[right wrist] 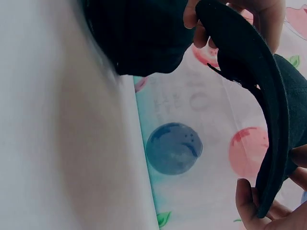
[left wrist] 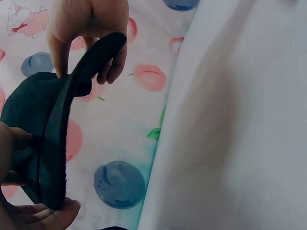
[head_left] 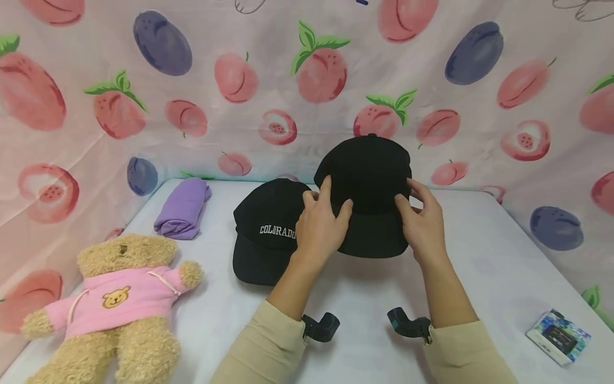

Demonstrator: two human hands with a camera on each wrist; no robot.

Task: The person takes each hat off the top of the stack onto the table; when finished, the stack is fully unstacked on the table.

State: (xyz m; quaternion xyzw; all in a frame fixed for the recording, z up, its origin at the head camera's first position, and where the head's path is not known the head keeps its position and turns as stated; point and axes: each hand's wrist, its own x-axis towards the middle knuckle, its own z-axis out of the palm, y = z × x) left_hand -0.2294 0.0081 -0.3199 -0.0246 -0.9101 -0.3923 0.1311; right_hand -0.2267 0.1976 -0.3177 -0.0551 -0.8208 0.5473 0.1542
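Observation:
I hold a plain black cap [head_left: 369, 181] up over the white table [head_left: 479, 256], its brim toward me. My left hand [head_left: 321, 224] pinches the brim's left side, thumb beneath and fingers on the crown. On the right side my right hand [head_left: 422, 224] grips the brim the same way. The left wrist view shows the brim [left wrist: 57, 143] edge-on, with my left hand [left wrist: 29, 213] at the bottom and my right hand [left wrist: 86, 24] at the top. In the right wrist view the curved brim [right wrist: 259, 96] runs between both hands. A second black cap lettered COLORADO [head_left: 266, 237] lies on the table just left of my left hand.
A teddy bear in a pink hoodie [head_left: 115, 304] lies at the front left. A folded purple cloth [head_left: 184, 208] sits at the back left. A small printed box [head_left: 558, 336] lies at the front right. Fruit-print fabric [head_left: 307, 80] walls the table on three sides.

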